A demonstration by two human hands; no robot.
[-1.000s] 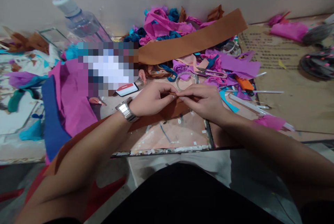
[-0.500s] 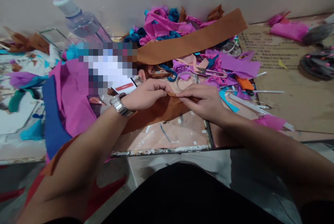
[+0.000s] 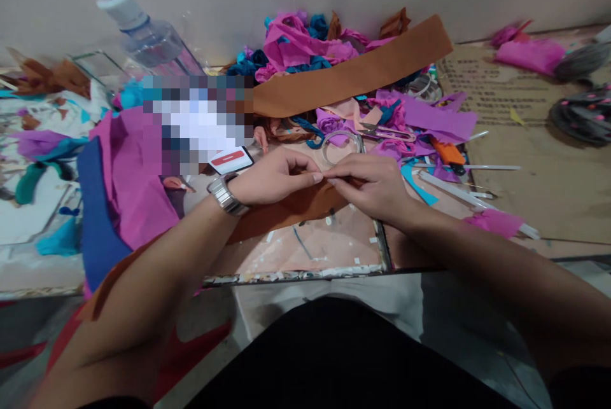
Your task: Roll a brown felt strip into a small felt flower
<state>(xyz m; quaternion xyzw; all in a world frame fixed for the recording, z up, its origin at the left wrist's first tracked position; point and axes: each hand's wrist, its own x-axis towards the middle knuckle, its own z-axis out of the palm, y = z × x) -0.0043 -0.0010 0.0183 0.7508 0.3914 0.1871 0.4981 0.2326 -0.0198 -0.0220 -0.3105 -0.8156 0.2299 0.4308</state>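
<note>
A brown crepe paper strip hangs below my hands over the table and runs left beneath my left forearm. My left hand, below a metal wristwatch, pinches the strip's upper edge between thumb and fingers. Right against it, fingertips almost touching, my right hand pinches the same edge. The fingers partly hide the gripped paper. Just beyond the hands lies a roll of clear tape, with small pink-handled snips to its right. A phone lies beyond my left hand, its upper part blurred out.
Another brown strip lies across heaped pink and blue crepe paper. A clear bottle stands at back left. Pink and blue sheets lie left. An orange cutter and white sticks are right, near flattened cardboard.
My left thumb has moved slightly right, closer to the right fingertips, and now covers the paper's edge that showed between the hands. The right hand has hardly moved.
</note>
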